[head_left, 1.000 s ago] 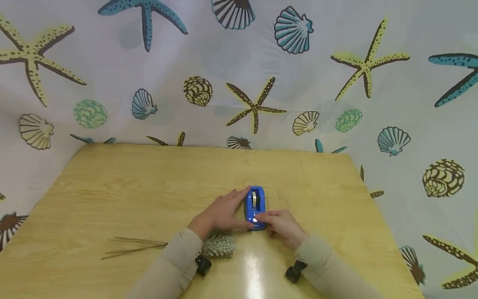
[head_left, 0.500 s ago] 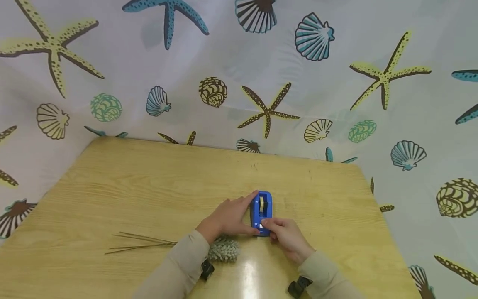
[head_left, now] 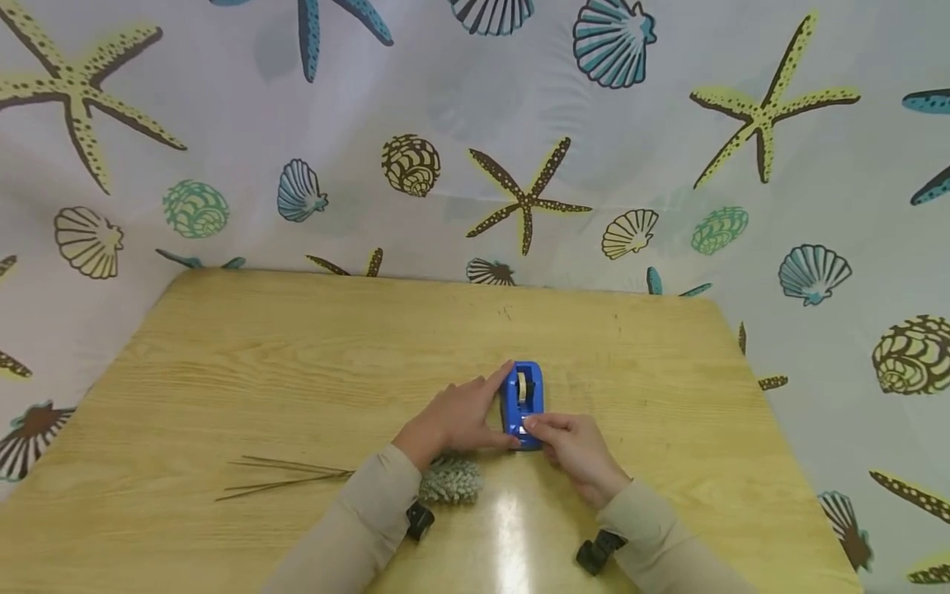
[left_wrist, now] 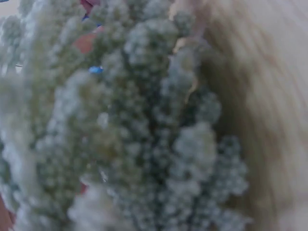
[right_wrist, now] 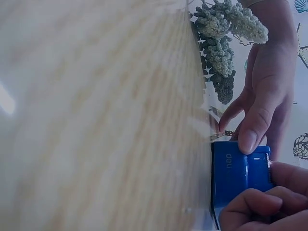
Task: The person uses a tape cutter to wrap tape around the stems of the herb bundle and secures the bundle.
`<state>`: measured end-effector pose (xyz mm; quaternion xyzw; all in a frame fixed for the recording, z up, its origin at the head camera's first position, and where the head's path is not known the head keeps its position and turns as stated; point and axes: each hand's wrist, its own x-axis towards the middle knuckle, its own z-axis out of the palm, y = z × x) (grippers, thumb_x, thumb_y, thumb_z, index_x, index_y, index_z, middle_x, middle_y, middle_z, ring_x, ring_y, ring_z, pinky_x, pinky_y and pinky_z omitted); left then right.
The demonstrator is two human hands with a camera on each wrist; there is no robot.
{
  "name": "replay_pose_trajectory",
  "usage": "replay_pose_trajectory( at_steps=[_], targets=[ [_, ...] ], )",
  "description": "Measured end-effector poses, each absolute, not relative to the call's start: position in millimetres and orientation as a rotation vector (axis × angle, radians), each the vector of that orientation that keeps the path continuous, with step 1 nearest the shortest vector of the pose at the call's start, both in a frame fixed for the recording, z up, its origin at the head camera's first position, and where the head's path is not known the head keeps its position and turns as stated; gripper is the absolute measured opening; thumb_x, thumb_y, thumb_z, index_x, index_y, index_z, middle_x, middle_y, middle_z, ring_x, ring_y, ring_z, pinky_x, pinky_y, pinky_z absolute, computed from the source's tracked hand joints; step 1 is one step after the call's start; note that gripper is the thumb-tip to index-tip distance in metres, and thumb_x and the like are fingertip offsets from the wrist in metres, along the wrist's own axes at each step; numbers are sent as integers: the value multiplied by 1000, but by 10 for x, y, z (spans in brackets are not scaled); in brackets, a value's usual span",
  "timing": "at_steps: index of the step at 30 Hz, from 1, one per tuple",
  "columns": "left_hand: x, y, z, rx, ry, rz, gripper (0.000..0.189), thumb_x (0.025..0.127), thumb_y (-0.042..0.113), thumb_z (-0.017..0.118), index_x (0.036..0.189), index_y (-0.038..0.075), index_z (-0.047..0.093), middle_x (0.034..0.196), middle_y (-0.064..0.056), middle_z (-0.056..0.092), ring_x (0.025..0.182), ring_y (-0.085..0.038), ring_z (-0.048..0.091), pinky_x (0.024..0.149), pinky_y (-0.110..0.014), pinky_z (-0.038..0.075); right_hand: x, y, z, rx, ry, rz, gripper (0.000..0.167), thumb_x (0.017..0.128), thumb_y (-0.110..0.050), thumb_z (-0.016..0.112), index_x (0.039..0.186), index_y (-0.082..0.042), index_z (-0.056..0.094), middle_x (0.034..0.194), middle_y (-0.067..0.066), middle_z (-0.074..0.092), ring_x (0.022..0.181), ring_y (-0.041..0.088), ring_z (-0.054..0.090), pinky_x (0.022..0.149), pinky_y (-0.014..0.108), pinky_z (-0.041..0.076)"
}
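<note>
A blue tape dispenser [head_left: 513,417] with a pale roll of tape [head_left: 522,388] stands on the table. My left hand [head_left: 460,419] grips it from the left side, thumb at the near end and fingers reaching toward the far end. My right hand [head_left: 579,450] is at the front of the dispenser, its thumb and curled forefinger pinching the tape end by the toothed cutter [right_wrist: 269,167]. Under my left forearm lies a stem of dried flowers with a fluffy grey-green head [head_left: 451,481]. That flower head [left_wrist: 144,120] fills much of the left wrist view and hides the left hand there.
Thin brown stems [head_left: 285,478] stick out to the left of my left sleeve. The wooden table [head_left: 334,355] reaches back to a curtain [head_left: 445,99] printed with shells and starfish, which also encloses both sides.
The head view has shifted a little. Both hands keep their places at the tape dispenser, with hardly any movement of the fingers.
</note>
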<state>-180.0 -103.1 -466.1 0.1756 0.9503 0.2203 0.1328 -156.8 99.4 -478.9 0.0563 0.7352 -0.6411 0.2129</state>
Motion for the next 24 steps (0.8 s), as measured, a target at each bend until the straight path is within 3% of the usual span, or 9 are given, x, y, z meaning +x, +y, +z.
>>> replay_pose_trajectory(
  at_steps=[11,24],
  targets=[
    [-1809,-1020,-4661,528,2707,669,113,80,61,75,162,24,7,155,-20,42,143,-41,39,116,-64,26,-1503,986,-4727,160,2194,-1721,20,94,-17,70,103,-1,77,70,-4,60,59,7,41,53,20,36],
    [-1795,-1057,-4666,485,2672,687,115,80,59,76,162,26,3,159,-14,38,148,-38,32,118,-65,20,-1434,939,-4674,184,2170,-1718,20,95,-16,68,106,0,75,62,-8,50,57,6,40,51,19,34]
  ],
)
